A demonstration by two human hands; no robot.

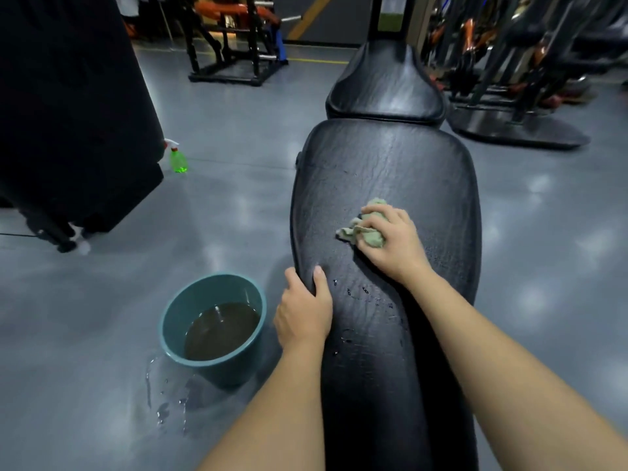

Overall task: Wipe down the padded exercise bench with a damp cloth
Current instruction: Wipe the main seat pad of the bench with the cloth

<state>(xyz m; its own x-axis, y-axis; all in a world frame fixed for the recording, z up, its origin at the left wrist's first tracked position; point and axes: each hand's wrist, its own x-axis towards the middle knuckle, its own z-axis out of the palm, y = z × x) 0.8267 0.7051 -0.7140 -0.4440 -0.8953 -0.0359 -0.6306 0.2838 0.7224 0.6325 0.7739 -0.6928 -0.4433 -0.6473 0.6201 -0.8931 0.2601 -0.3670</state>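
The black padded bench [401, 164] runs away from me down the middle of the view, with a smaller seat pad [385, 83] beyond it. My right hand [394, 243] grips a bunched pale green cloth [365, 229] and presses it on the middle of the long pad. My left hand [304, 311] holds the pad's left edge, thumb on top and fingers curled over the side. Water drops glisten on the pad between my two hands.
A teal bucket [176, 321] of dark water stands on the grey floor left of the bench, with a puddle [166, 399] beside it. A green spray bottle [177, 158] stands further left by a black punching bag [68, 96]. Gym racks [234, 39] and machines [509, 62] line the back.
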